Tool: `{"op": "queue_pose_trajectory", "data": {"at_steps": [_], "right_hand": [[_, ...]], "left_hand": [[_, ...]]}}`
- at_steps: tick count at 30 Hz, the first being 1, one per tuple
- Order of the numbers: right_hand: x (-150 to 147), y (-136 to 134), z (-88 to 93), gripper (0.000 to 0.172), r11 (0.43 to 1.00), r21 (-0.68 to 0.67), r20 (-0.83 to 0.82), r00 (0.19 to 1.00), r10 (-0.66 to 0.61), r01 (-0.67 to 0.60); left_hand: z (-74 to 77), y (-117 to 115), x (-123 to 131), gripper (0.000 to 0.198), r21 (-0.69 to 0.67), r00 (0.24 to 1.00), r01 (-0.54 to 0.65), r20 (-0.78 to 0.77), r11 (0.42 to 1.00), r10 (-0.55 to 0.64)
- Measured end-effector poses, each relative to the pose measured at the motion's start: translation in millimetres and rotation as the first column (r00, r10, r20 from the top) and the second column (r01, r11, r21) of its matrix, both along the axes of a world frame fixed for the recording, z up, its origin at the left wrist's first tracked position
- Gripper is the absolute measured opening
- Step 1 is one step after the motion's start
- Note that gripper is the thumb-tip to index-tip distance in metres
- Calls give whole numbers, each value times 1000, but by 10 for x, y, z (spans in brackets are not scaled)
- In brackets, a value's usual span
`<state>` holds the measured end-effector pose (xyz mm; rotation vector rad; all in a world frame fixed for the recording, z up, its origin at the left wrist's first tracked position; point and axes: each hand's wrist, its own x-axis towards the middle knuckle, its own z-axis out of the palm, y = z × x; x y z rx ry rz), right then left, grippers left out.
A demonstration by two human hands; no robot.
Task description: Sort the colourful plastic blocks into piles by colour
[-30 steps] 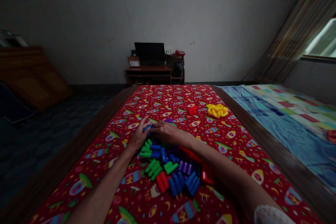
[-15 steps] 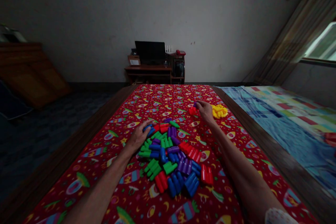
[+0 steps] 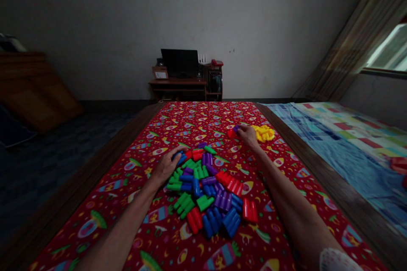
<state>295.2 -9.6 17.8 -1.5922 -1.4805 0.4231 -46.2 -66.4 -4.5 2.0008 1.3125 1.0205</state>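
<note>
My right hand point(image 3: 249, 134) reaches over the far right of the cloth, its fingers closed on a small purple plastic block point(image 3: 235, 128). Against that lies a red block point(image 3: 231, 134); whether the two are joined I cannot tell. Just right of this hand sits a heap of yellow blocks point(image 3: 264, 134). At the far left side of a mixed pile, my left hand point(image 3: 167, 164) curls its fingers round a blue block point(image 3: 182, 159), partly hidden beneath them. Green blocks point(image 3: 184, 204), purple blocks point(image 3: 223, 200), blue blocks point(image 3: 212, 222) and red blocks point(image 3: 249, 210) make up the pile.
A red patterned cloth point(image 3: 203, 116) covers the table, with dark wooden edges point(image 3: 127, 135) showing at both sides. To the right is a bed with blue and checked covers point(image 3: 305, 135). A desk with a monitor point(image 3: 179, 62) stands against the far wall.
My right hand has shifted slightly, and more of the purple block shows beside the red one. My left hand stays at the blue block. The whole view has moved a little.
</note>
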Motion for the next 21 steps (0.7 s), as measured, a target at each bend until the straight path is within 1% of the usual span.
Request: {"op": "queue_pose_trajectory", "data": {"at_steps": [1, 2, 3, 4, 5, 6, 7, 8, 9, 10, 11, 13, 14, 15, 16, 19, 21], "right_hand": [[-39, -20, 40, 32, 999, 7, -19, 999, 36, -36], [-94, -46, 86, 33, 995, 15, -44, 994, 100, -99], [-167, -81, 136, 33, 982, 21, -70, 979, 191, -190], [-253, -123, 188, 33, 951, 14, -89, 947, 309, -309], [-351, -175, 239, 33, 895, -6, -97, 892, 442, -445], [-454, -233, 286, 33, 816, -37, -94, 815, 571, -576], [-559, -294, 327, 32, 724, -75, -76, 728, 681, -686], [-660, -354, 357, 31, 641, -111, -40, 648, 760, -759], [-755, -409, 376, 29, 591, -136, 17, 595, 804, -795], [-841, -454, 381, 27, 587, -142, 92, 580, 809, -797], [-916, -487, 374, 25, 620, -130, 178, 597, 782, -774], [-1038, -515, 328, 24, 718, -61, 340, 662, 668, -694], [-1086, -514, 296, 23, 748, -22, 401, 679, 615, -663], [-1127, -507, 262, 22, 757, -4, 450, 675, 585, -653], [-1163, -498, 229, 21, 750, -12, 486, 652, 582, -661], [-1233, -483, 161, 17, 716, -130, 525, 565, 636, -686], [-1241, -478, 150, 17, 721, -155, 519, 565, 641, -676]], "left_hand": [[-1, 1, -1, 45, 2, 1000, 2, 1, 1000, -2], [-5, 3, -2, 45, 3, 1000, 2, 3, 1000, -2], [-12, 6, -4, 45, 3, 1000, 2, 4, 1000, -2], [-21, 9, -7, 44, 2, 1000, 3, 6, 1000, -3], [-32, 14, -10, 45, 2, 1000, 4, 11, 1000, -4], [-45, 19, -13, 45, 2, 1000, 6, 17, 1000, -6], [-58, 25, -15, 45, 2, 1000, 9, 22, 1000, -9], [-70, 31, -17, 46, 2, 1000, 13, 28, 1000, -13], [-80, 36, -18, 46, 2, 999, 16, 34, 1000, -16], [-87, 40, -19, 46, 1, 999, 20, 37, 1000, -20], [-92, 43, -20, 46, -1, 999, 22, 40, 1000, -22], [-92, 44, -22, 46, -2, 999, 23, 41, 1000, -23], [-88, 43, -22, 45, 1, 999, 21, 40, 1000, -21], [-84, 40, -22, 45, 6, 999, 18, 35, 1000, -18], [-80, 37, -21, 44, 14, 1000, 18, 25, 1000, -18], [-83, 38, -1, 41, 85, 999, 28, -27, 996, -26], [-105, 49, 28, 39, 162, 998, 19, -68, 987, -8]]}}
